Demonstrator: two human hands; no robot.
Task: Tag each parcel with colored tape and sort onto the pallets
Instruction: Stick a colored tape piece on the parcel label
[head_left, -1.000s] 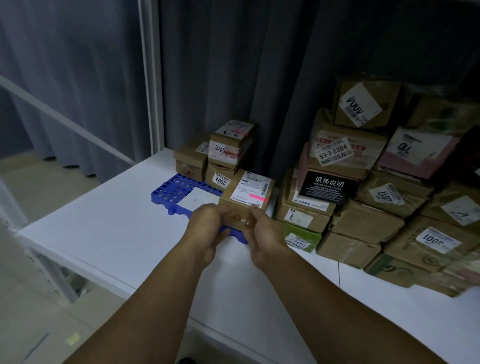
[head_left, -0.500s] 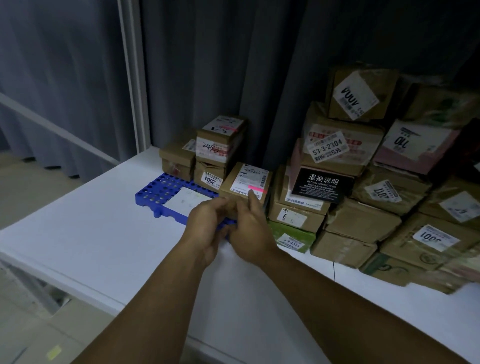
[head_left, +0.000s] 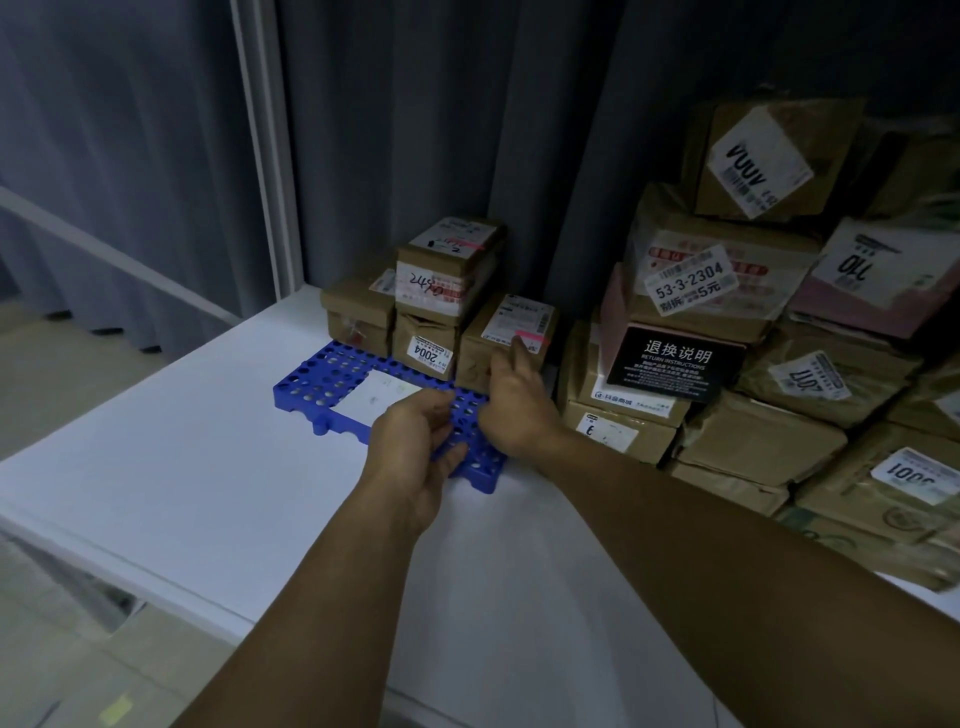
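1. Blue pallet (head_left: 311, 379) flat on the white tabletop (head_left: 208, 467), with a small stack of brown boxes (head_left: 426, 322) at its back edge
2. Left hand (head_left: 410, 457) low over the front of the pallet, fingers loose and a bit bent, holding nothing
3. Right hand (head_left: 519, 415) just beside it and nearer the parcel, one finger straight out, the rest tucked in, gripping nothing
4. Parcel (head_left: 483, 358) at the pallet's back right corner, straight ahead of the right hand, with the fingertip touching the pink tape (head_left: 535, 340) on top
5. Tape strip lying sideways, left to right
6. Best next move, probably: rub sideways along the strip
7. Big pile of parcels (head_left: 753, 431) far right
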